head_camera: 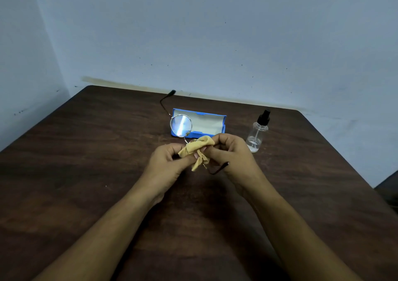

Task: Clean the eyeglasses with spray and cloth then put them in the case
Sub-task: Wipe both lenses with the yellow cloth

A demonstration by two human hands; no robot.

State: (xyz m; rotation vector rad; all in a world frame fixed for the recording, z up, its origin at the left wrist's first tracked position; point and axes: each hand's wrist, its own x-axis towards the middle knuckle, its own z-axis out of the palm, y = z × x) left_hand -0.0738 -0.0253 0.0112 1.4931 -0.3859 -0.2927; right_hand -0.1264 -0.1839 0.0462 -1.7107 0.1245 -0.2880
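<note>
Round wire-framed eyeglasses [181, 125] are held above the table, one lens sticking up and away from me, its temple arm reaching back. The other lens is hidden inside a yellow cloth [197, 150]. My left hand [167, 162] pinches the cloth from the left and my right hand [229, 151] pinches it from the right; the second temple tip shows below my right hand. The blue case [212, 122] lies open just behind my hands. A clear spray bottle [257, 133] with a black nozzle stands upright to the right of the case.
The dark wooden table [86, 173] ends at a pale blue wall at the back. Its right edge drops off to a dark area at the far right.
</note>
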